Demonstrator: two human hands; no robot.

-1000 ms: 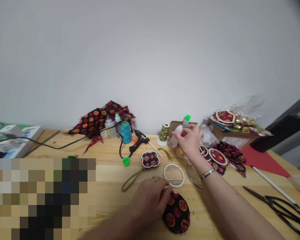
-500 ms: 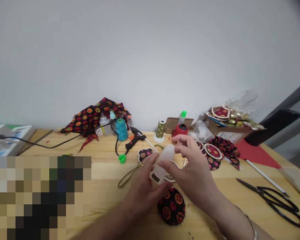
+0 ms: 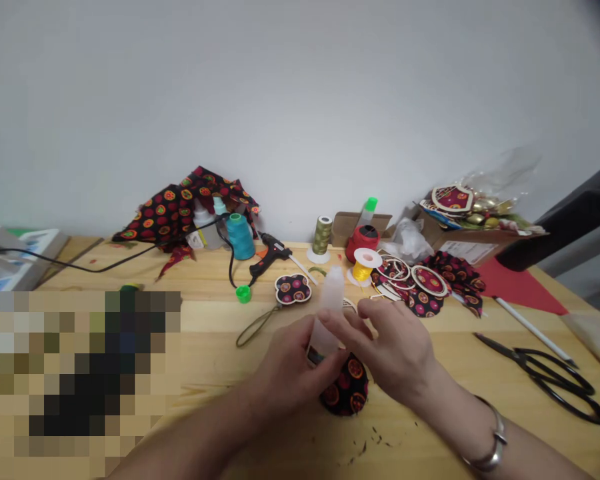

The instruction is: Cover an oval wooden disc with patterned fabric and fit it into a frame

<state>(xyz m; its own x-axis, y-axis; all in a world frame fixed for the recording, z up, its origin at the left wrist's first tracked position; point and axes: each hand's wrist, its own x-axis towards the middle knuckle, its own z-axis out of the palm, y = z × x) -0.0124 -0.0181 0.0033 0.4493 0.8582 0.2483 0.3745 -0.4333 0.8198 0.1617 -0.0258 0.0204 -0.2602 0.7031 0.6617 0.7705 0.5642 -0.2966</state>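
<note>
A translucent white squeeze bottle (image 3: 333,293) stands nearly upright between my hands, above the table. My left hand (image 3: 293,363) is wrapped round its lower part, where a dark patch shows. My right hand (image 3: 397,347) is closed on the bottle from the right, its thumb lying across the front; its fingertips are partly hidden. Below the hands lies a round piece of black fabric with a red and orange print (image 3: 347,395), partly covered by them. Beyond my left hand are a flower-shaped fabric ornament (image 3: 293,290) with a cord loop (image 3: 257,327) and a small green cap (image 3: 243,293).
A glue gun (image 3: 269,257), teal thread cone (image 3: 241,237) and printed cloth (image 3: 180,207) sit near the wall. Yellow thread (image 3: 364,272), hoops (image 3: 429,281) and a filled cardboard box (image 3: 457,243) are back right. Black-handled scissors (image 3: 540,377) and a white pen (image 3: 535,330) lie right.
The bottle has gone from leaning right to nearly upright. My right hand has moved down from its top, with the thumb now across its front. The view has shifted slightly, revealing the yellow spool.
</note>
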